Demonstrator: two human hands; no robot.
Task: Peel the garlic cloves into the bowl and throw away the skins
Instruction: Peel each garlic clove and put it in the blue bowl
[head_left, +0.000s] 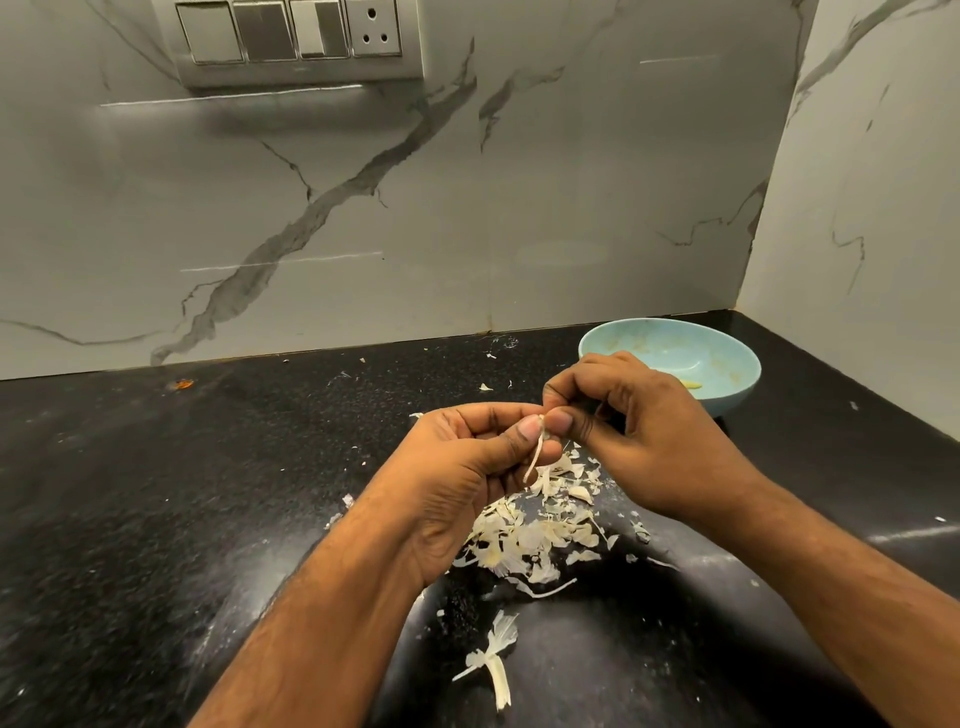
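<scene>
Peeling: left hand (467, 457) and right hand (613, 415) pinched a thin papery garlic skin strip (535, 457).
Risk: skin could fall short of the pale blue round bowl (737, 364).

My kitchen at home, black speckled counter (156, 493) low in the frame, grey marble wall tiles (467, 208) behind it, switch board with a plug socket (291, 39) at upper left, little blue bowl (727, 374) at right

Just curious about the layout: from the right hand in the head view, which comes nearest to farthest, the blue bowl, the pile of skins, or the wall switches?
From the right hand:
1. Blue bowl, just behind it.
2. Pile of skins, on the counter below; too close to the bowl to rank firmly.
3. Wall switches, far up on the left.
</scene>
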